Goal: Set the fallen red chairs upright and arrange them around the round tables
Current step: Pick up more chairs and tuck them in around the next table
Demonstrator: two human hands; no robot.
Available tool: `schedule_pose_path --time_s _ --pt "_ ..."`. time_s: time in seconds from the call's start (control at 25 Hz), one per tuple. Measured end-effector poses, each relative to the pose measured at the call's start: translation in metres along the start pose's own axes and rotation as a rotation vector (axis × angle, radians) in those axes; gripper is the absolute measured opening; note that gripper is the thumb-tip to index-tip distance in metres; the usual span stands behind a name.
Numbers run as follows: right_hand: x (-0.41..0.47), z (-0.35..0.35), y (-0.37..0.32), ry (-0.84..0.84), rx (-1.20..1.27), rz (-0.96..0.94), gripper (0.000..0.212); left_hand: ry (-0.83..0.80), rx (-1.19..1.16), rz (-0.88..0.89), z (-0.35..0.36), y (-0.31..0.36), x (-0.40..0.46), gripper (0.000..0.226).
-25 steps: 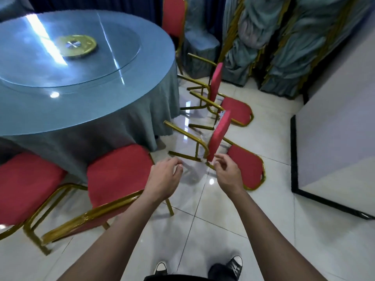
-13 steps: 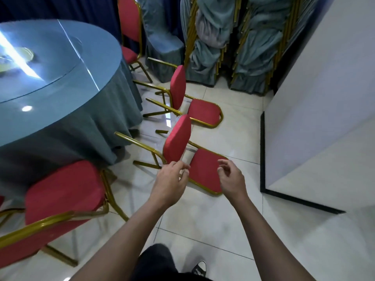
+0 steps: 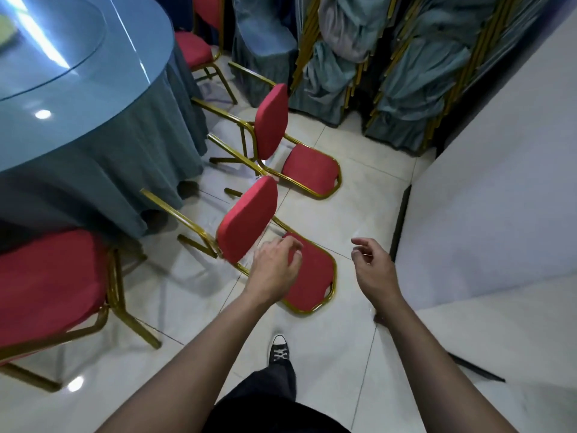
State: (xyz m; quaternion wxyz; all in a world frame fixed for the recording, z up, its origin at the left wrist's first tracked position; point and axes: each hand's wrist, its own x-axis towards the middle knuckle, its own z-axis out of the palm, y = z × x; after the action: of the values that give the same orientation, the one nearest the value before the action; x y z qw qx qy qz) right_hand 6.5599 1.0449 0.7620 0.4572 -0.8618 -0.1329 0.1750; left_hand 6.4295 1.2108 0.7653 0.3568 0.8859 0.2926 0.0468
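Note:
Two red chairs with gold frames lie tipped on the white floor beside the round table with its blue cloth. The nearer fallen chair has one padded panel flat on the tiles and the other raised, legs pointing towards the table. The farther fallen chair lies the same way behind it. My left hand hovers over the nearer chair's flat red panel, fingers loosely curled and holding nothing. My right hand hangs to the right of that chair, fingers relaxed, also holding nothing.
An upright red chair stands at the table on the left, another at the far side. Stacked chairs in blue-grey covers line the back. A white partition wall closes the right. My shoe steps forward.
I have stepped closer to the fallen chairs and the view has swung right. My hands have spread apart, the left now over the nearer chair, the right out beside it.

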Motion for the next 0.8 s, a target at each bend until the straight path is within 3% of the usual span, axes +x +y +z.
schedule_pose_path --time_s 0.32,0.68,0.8 --pt "0.115 -0.029 0.028 -0.132 -0.091 -0.027 0.023 0.072 -0.024 -0.106 0.05 0.039 0.072 0.022" --pt "0.238 -0.027 0.083 -0.593 -0.271 -0.107 0.024 0.28 -0.101 -0.546 0.15 0.06 0.097 0.024" --pt "0.279 -0.021 0.121 -0.657 -0.318 -0.119 0.025 0.311 -0.173 -0.663 0.201 0.06 0.102 0.025"
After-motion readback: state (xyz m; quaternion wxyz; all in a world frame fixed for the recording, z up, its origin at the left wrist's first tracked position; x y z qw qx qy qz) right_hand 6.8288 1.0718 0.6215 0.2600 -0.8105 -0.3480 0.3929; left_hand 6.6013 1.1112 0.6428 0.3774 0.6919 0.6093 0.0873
